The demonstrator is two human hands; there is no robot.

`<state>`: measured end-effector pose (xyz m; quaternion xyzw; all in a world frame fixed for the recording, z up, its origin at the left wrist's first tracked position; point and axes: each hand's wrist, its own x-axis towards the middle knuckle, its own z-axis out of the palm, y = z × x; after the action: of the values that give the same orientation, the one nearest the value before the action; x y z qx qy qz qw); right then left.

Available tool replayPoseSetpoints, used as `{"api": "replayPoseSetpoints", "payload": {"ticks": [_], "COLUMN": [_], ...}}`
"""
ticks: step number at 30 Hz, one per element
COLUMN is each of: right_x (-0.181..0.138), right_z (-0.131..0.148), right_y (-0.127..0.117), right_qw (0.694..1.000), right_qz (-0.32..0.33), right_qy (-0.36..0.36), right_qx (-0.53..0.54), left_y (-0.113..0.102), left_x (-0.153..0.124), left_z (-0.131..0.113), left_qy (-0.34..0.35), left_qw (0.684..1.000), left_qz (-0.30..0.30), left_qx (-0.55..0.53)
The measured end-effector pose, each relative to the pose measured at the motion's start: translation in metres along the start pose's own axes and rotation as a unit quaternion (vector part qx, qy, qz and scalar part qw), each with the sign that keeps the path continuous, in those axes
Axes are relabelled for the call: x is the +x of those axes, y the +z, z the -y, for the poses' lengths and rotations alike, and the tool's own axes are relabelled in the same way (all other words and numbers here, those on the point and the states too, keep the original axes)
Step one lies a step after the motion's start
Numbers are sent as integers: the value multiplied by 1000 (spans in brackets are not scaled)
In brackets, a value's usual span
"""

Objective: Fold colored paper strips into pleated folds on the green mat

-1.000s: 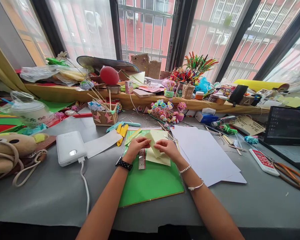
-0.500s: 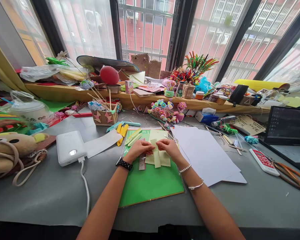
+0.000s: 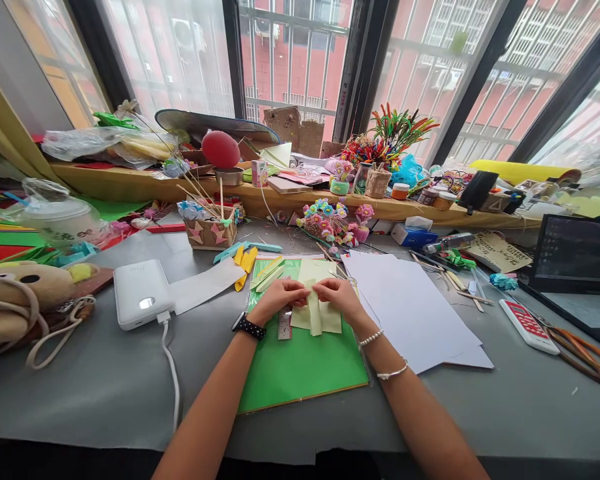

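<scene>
Both my hands meet over a green sheet (image 3: 300, 367) lying on the grey table (image 3: 80, 393). My left hand (image 3: 279, 298) and my right hand (image 3: 341, 295) each pinch the top of a narrow pale yellow paper strip (image 3: 313, 313) that hangs down between them. Under the strip lies a pale yellow paper sheet (image 3: 325, 270). A small ruler (image 3: 284, 325) rests on the green sheet just below my left hand. A black watch sits on my left wrist, bracelets on my right.
White paper sheets (image 3: 410, 307) lie to the right, a white power bank (image 3: 141, 293) with its cable to the left. A plush toy (image 3: 20, 293) is at far left, a laptop (image 3: 575, 257) and scissors (image 3: 580, 347) at far right. The wooden sill (image 3: 130, 187) behind holds craft clutter.
A second ago my hands held a wider folded yellow piece, tilted. It is now a narrow strip hanging straight down, with both hands closer together at its top.
</scene>
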<state>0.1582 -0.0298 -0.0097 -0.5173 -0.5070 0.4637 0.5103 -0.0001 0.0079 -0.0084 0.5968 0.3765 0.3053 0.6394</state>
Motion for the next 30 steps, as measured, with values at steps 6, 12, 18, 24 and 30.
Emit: {"api": "replayPoseSetpoints", "payload": {"ticks": [6,12,18,24,30], "right_x": [-1,0,-2,-3,-3], "right_z": [0,-2,1,3,0], "right_y": [1,1,2,2,3], "right_qw": [1000,1000,999,998,998], "right_qz": [-9,-8,0,31,31], "right_qy": [1,-23,-37,-22,-24], "right_qx": [10,-5,12,49,55], "left_y": [2,2,2,1,1], "left_x": [0,-1,-1,-2,-3], "left_z": [-2,-3,-3,-5,-6], "left_qy": [-9,-16,-4,-7,0], "left_qw": [1000,1000,1000,1000,999], "left_qz": [-27,-18,-22,-12,8], "left_qx": [-6,4,14,24,40]}}
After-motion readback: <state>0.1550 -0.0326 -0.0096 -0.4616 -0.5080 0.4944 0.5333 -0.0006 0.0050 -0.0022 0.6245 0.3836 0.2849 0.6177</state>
